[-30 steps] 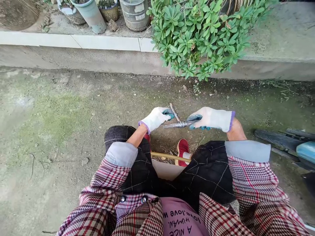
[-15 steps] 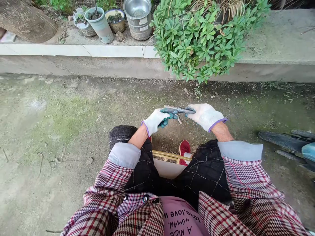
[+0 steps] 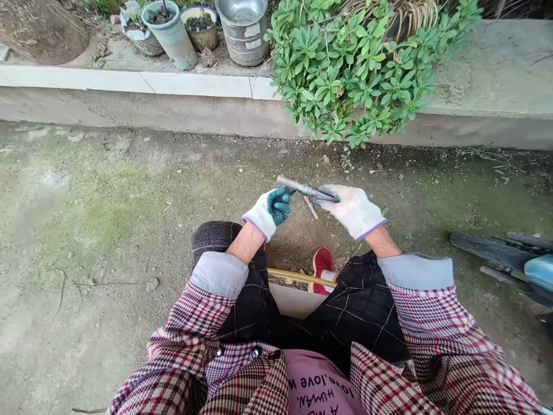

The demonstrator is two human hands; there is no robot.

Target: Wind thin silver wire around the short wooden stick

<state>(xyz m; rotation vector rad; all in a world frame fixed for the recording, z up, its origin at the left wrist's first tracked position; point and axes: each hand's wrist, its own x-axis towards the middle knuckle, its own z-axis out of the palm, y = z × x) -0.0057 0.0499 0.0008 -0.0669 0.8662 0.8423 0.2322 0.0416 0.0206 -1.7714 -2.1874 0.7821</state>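
Both my hands wear white gloves with teal palms. My right hand (image 3: 352, 208) is closed around one end of a grey, wrapped stick (image 3: 302, 188) that points up and to the left. My left hand (image 3: 271, 210) is curled just below the stick's left end, with a thin brown twig (image 3: 311, 206) between the two hands; I cannot tell which hand pinches it. Both hands hover above the bare ground in front of my knees.
A leafy green plant (image 3: 345, 63) hangs over a concrete ledge (image 3: 194, 86) just beyond. Pots and a metal bucket (image 3: 244, 29) stand on the ledge. A red shoe (image 3: 322, 262) and a yellow-rimmed container (image 3: 298, 288) are between my legs. A dark object (image 3: 505, 253) lies at the right.
The wrapped stick went from lying level between my hands to tilting up at its left end. My right hand drew in toward the left hand; the left hand curled to show its teal palm.
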